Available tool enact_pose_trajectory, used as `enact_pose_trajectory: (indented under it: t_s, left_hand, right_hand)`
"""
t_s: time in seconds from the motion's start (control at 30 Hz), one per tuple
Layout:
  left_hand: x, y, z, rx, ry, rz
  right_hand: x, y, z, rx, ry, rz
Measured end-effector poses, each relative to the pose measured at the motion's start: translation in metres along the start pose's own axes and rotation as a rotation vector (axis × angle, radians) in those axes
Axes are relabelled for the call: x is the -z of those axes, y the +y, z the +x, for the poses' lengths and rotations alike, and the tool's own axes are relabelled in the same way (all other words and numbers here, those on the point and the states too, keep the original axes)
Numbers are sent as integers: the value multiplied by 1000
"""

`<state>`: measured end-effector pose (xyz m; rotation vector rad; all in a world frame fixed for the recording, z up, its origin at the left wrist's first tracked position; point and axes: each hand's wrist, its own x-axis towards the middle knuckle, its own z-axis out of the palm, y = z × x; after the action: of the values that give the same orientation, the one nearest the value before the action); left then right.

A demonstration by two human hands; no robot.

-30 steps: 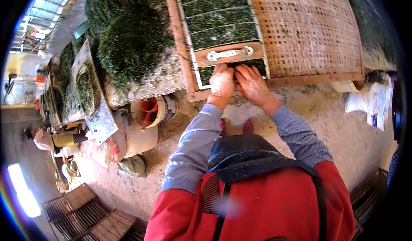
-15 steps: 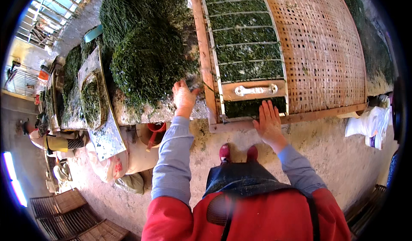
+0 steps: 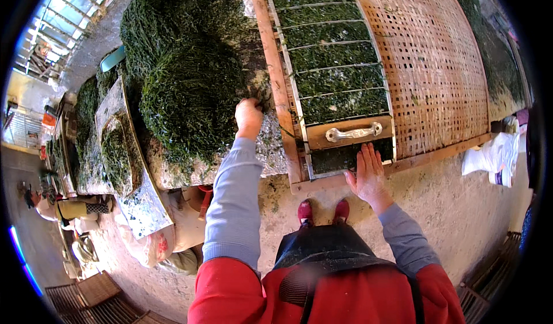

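Observation:
My left hand (image 3: 249,118) is on the wet tabletop between a big heap of dark green stringy seaweed (image 3: 190,93) and a wooden frame edge (image 3: 276,76). Its fingers are curled down, with dark seaweed strands at their tips. My right hand (image 3: 371,181) lies with fingers stretched out over the lowest section of a long slatted mould (image 3: 339,70), whose compartments are filled with chopped seaweed. Just above those fingers is a wooden crosspiece (image 3: 319,137) bearing a silvery handle (image 3: 353,131). The mould rests on a woven bamboo mat (image 3: 432,64) within the frame.
A board (image 3: 151,200) with a smaller seaweed pile leans out over the table's left edge. Beneath the table are sacks (image 3: 144,243) and a red container (image 3: 205,200). White bags (image 3: 498,157) hang at the right. Another person (image 3: 66,208) works at far left.
My left hand has reached slightly farther in, and its spread fingers have curled closed over strands of seaweed. My right hand stays flat at the mould's near end. The whole view has shifted a little.

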<state>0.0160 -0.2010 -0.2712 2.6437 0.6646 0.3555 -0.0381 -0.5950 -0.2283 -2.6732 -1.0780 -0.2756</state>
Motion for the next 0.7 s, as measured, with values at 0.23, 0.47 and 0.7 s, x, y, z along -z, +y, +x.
enact_pose_trajectory:
  t_s: [0.23,0.47,0.7]
  left_hand:
    - [45,42,-103,268,10,-1025]
    - [44,172,-165,-14,-134,-1156]
    - [17,238,-163,-346,-244,-573]
  right_hand:
    - [-6,6,-7,-25,80,52]
    - [29,29,1,-35,169,468]
    - [45,76,-16,-216,490,324]
